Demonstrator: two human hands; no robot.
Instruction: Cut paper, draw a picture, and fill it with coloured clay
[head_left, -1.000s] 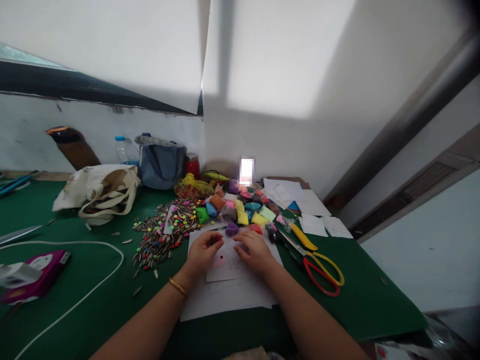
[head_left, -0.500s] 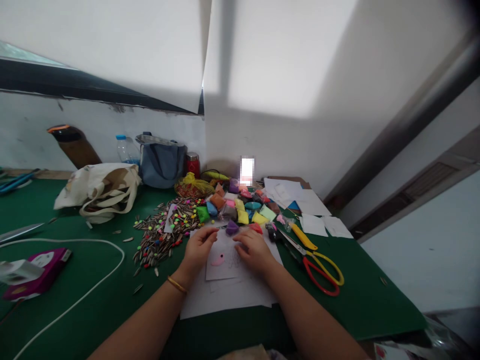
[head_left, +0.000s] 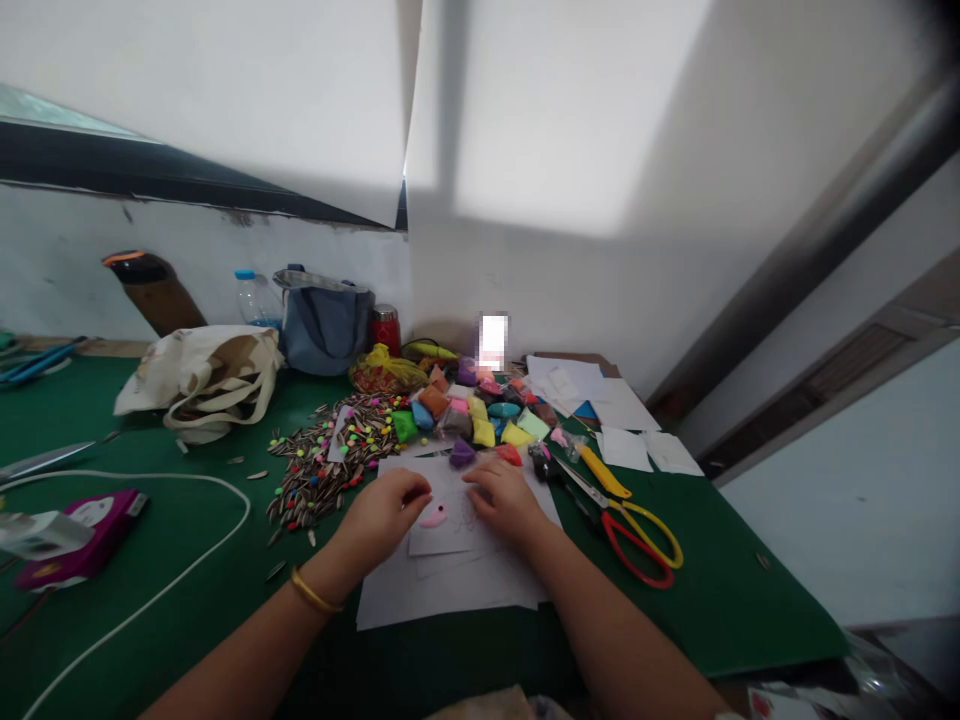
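Observation:
My left hand [head_left: 391, 507] is over the left side of a small white sheet [head_left: 442, 542], thumb and index finger curled together as in a pinch. Anything between those fingertips is too small to make out. My right hand [head_left: 506, 498] rests at the sheet's right side, fingers apart and holding nothing visible. Between the hands, a pink clay piece [head_left: 433, 518] with a dark dot lies on faint line drawings. Larger white paper [head_left: 390, 595] spreads beneath. A purple clay packet [head_left: 462, 453] and a red one [head_left: 510, 455] sit just beyond my fingers.
Left of the paper is a pile of striped seeds with coloured beads [head_left: 322, 480]. Several bright clay packets [head_left: 484, 432] lie behind. Red-and-yellow-handled scissors [head_left: 637, 540] and a yellow-handled cutter [head_left: 604, 472] are at right. A white cable [head_left: 247, 510] curves across the left.
My left hand has shifted slightly left and nearer to me, its bracelet sliding down the forearm in view. My right hand stays almost where it was. The pink piece remains on the sheet.

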